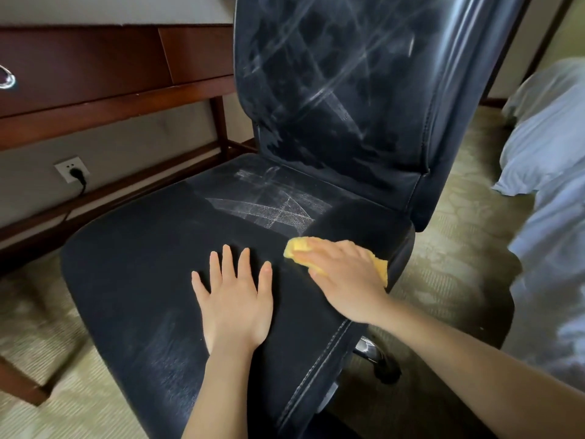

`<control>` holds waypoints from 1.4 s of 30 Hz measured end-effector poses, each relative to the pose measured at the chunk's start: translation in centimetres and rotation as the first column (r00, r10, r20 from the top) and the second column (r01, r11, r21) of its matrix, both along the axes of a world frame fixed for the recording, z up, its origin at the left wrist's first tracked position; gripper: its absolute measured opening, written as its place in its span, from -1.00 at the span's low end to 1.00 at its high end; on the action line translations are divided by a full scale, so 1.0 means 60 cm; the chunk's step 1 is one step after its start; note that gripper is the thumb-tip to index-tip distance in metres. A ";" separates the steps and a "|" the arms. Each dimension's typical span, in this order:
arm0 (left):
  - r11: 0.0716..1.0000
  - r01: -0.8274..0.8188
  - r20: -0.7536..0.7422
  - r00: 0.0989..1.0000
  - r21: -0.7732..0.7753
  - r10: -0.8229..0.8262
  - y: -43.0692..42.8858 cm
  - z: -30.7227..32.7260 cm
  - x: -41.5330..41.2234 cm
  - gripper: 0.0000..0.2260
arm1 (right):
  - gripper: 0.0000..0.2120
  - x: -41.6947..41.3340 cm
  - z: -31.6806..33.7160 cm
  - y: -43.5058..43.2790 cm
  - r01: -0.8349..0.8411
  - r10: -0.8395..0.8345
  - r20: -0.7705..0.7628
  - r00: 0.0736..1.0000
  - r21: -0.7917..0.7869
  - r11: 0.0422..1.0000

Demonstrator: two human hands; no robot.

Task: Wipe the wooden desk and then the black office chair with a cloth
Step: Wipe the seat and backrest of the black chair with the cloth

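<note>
**Head view: yellow cloth [297,248] on the black chair [142,264]**

The left hand [235,299] lies flat and wide on the chair seat. Just to its right, the right hand [345,277] presses the cloth onto the seat with flat fingers. White streaks show on the seat and back. The wooden worktop [95,99] stands far left.

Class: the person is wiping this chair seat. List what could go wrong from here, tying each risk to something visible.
1. The chair may roll on its caster under the push, though the left hand lies flat on the seat.
2. The cloth under the right hand may smear the white streaks rather than lift them.
3. The backrest marks could get missed.
</note>
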State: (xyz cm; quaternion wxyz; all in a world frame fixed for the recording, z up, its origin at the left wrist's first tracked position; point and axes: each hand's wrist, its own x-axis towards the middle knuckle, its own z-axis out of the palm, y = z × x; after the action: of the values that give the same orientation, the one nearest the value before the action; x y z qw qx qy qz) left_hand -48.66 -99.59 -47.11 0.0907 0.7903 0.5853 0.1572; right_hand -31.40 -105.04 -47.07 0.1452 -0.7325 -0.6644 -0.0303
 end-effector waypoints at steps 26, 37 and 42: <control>1.000 -0.010 0.012 1.000 0.010 0.010 -0.002 0.000 0.004 -0.38 | -0.65 0.215 0.030 0.157 0.333 -0.360 -0.262 0.895 -0.142 0.932; 1.000 -0.025 0.017 1.000 0.009 0.025 -0.002 0.000 0.009 -0.38 | -0.59 0.157 0.037 0.213 0.365 -0.403 -0.229 0.886 -0.191 0.911; 0.999 -0.023 -0.013 1.000 0.029 0.024 0.002 -0.003 0.007 -0.45 | -0.64 0.098 0.027 0.170 0.093 -0.099 -0.071 0.992 -0.092 0.991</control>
State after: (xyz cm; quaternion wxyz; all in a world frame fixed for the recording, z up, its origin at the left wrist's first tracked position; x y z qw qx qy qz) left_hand -48.24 -99.50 -47.30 0.0735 0.7855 0.5928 0.1617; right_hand -25.54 -94.83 -45.43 0.1361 -0.7700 -0.6231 0.0198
